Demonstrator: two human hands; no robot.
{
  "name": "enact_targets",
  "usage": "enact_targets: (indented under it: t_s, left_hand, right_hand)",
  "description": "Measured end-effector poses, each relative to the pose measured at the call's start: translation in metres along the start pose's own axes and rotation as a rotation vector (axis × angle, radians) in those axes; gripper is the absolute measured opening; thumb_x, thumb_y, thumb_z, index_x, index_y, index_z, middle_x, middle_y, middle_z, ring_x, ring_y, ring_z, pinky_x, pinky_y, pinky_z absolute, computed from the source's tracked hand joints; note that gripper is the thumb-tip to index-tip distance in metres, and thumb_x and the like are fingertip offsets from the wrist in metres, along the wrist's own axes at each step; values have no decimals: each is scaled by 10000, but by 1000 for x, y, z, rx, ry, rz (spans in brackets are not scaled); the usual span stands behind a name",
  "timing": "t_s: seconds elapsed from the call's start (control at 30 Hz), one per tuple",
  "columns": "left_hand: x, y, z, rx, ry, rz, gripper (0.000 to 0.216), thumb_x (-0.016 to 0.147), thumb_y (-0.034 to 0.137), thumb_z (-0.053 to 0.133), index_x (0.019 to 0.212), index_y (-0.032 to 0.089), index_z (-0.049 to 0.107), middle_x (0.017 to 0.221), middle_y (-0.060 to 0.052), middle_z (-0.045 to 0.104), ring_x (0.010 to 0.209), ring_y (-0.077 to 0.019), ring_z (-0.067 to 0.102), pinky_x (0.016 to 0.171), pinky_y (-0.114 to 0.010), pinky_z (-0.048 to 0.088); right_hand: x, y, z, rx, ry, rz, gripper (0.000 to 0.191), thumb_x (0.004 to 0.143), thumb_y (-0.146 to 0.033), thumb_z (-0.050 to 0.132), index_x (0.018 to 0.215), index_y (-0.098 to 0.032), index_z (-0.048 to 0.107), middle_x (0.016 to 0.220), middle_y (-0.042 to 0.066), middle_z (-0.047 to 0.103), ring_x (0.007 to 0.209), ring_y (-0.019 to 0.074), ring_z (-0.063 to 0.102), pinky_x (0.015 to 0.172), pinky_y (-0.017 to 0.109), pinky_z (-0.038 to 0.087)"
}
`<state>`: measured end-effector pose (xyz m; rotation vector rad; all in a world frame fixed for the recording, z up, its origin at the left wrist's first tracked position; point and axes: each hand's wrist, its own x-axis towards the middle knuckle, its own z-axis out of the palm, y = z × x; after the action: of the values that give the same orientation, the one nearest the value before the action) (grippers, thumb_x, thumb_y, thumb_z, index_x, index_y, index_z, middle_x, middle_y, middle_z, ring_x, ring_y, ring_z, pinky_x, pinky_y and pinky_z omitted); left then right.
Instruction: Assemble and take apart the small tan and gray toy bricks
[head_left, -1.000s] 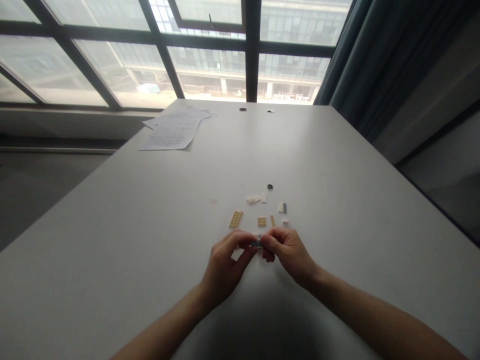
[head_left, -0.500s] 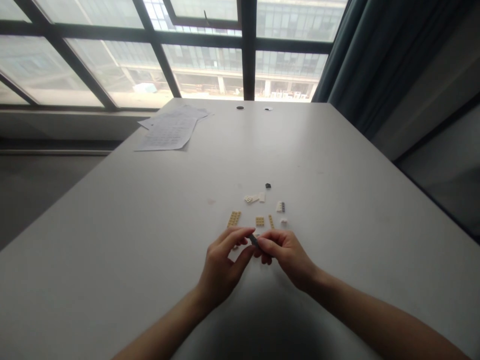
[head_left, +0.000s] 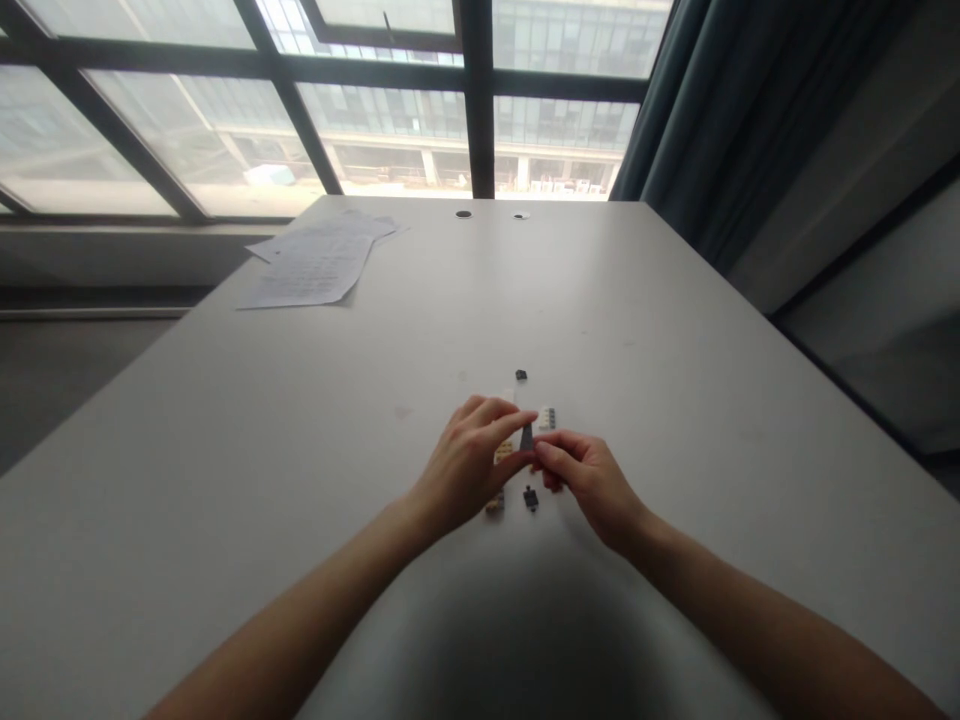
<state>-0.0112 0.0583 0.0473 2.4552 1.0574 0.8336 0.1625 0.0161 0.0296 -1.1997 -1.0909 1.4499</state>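
Pinching small dark grey piece [head_left: 526, 436] between both hands, above middle of desk [head_left: 675, 330]. Left hand [head_left: 472, 460] and right hand [head_left: 589, 480] both closed on it, fingertips meeting. Step looks like fitting brick pieces together; next move likely needs careful stud alignment. Tiny black piece [head_left: 531, 496] just below, black bit [head_left: 520, 375] beyond, papers [head_left: 311, 268] toward far left corner.

**An office by the window**

I see an office room: a long, plain white table [head_left: 675, 330] with cable holes [head_left: 463, 214] runs up the frame's middle, printed papers [head_left: 311, 268] lie upper left, big dark-framed windows [head_left: 465, 100] show office blocks along the top, and a grey curtain [head_left: 697, 110] hangs upper right.
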Motion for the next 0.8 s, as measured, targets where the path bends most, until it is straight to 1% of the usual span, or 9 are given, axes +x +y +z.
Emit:
enact_targets:
  t_s: [0.1, 0.2, 0.27, 0.37, 0.43, 0.5, 0.6, 0.73, 0.8]
  left_hand:
    - [25, -21, 7, 139, -38, -28, 343, 813, 332, 678, 1142, 240, 645, 1123, -78, 626, 1069, -266, 502, 944, -462, 425]
    - [42, -40, 20, 223, -182, -34, 330, 793, 356, 695, 1110, 269, 666, 1253, -71, 579, 1202, -307, 434, 993, -511, 365]
    - [49, -46, 30, 234, -274, -26, 332, 782, 370, 702, 1102, 286, 675, 1307, -65, 549, 1267, -324, 389, 1025, -521, 331]
    - [53, -51, 41, 238, -329, -13, 338, 778, 381, 700, 1107, 303, 676, 1343, -60, 523, 1317, -331, 346, 1065, -522, 285]
    - [53, -52, 45, 244, -331, -14, 369, 781, 394, 693, 1137, 303, 660, 1364, -66, 505, 1330, -332, 333, 1074, -523, 273]
    - [52, -54, 44, 245, -320, -21, 465, 771, 409, 698, 1212, 291, 611, 1385, -80, 484, 1336, -335, 324, 1075, -525, 271]
    - [50, -57, 41, 230, -278, -29, 540, 745, 408, 718, 1244, 265, 571, 1373, -86, 492, 1322, -328, 339, 1070, -509, 286]
    - [47, -57, 38, 219, -216, -18, 303, 741, 389, 714, 1005, 249, 661, 1267, -59, 564, 1254, -300, 406, 1048, -490, 308]
    - [46, -56, 39, 221, -207, -4, 236, 739, 389, 713, 919, 239, 675, 1234, -59, 580, 1232, -300, 422, 1038, -497, 310]
  right_hand:
    - [20, 1, -29, -249, 83, -99, 246, 791, -334, 645, 957, -159, 693, 715, 8, 623, 614, 128, 532, 596, 264, 429]
    - [38, 7, -55, -601, 179, -244, 206, 800, -268, 629, 967, -168, 697, 803, 30, 643, 655, 139, 552, 648, 286, 450]
    - [45, 12, -65, -763, 156, -321, 191, 808, -220, 613, 973, -177, 698, 862, 36, 636, 668, 135, 554, 676, 290, 457]
    - [49, 17, -69, -874, 66, -380, 212, 808, -180, 614, 1004, -192, 692, 907, 32, 622, 706, 134, 557, 705, 280, 460]
    - [49, 17, -67, -906, 23, -392, 241, 795, -165, 633, 1028, -197, 685, 931, 31, 621, 760, 142, 567, 729, 271, 460]
    - [50, 16, -67, -931, 0, -391, 274, 786, -166, 652, 1057, -198, 677, 954, 34, 620, 795, 148, 570, 741, 266, 459]
    - [53, 15, -68, -965, -10, -380, 297, 783, -192, 674, 1080, -193, 666, 985, 41, 616, 780, 145, 567, 736, 265, 460]
    - [58, 15, -67, -1014, -21, -386, 315, 778, -233, 698, 1089, -207, 664, 1006, 36, 612, 779, 145, 567, 740, 268, 459]
    - [60, 16, -65, -1037, -26, -391, 322, 780, -266, 703, 1096, -218, 662, 1003, 33, 611, 800, 151, 575, 752, 272, 460]
